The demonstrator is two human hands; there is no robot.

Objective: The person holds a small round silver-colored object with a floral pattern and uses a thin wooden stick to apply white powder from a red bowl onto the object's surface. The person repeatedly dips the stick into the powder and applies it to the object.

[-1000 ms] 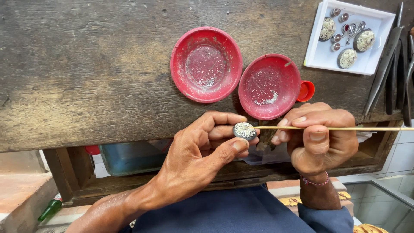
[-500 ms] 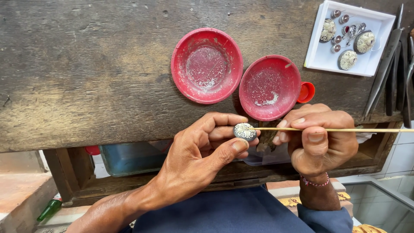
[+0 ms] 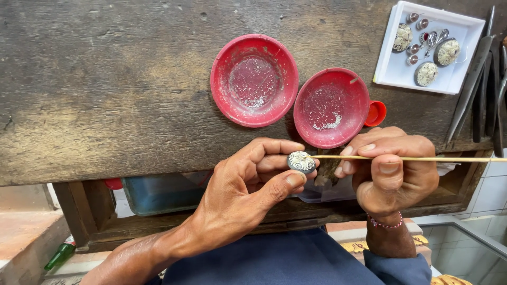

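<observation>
- Pinching a small round ornamented piece [image 3: 301, 162] between thumb and fingers of the left hand [image 3: 248, 184], just off the near edge of the worn wooden tabletop [image 3: 105, 84].
- Clenching the right hand [image 3: 393, 171] around a thin wooden stick [image 3: 422, 158], fingers curled over it, thumb pressing on top.
- Touching the stick's tip to the edge of the ornamented piece.
- Lying just beyond the hands: two red dishes [image 3: 254, 80] side by side, both dusted with pale grains.
- Sitting at the far right: a white tray [image 3: 393, 66] holding similar ornamented pieces, with metal tools [image 3: 475, 79] beside it.
</observation>
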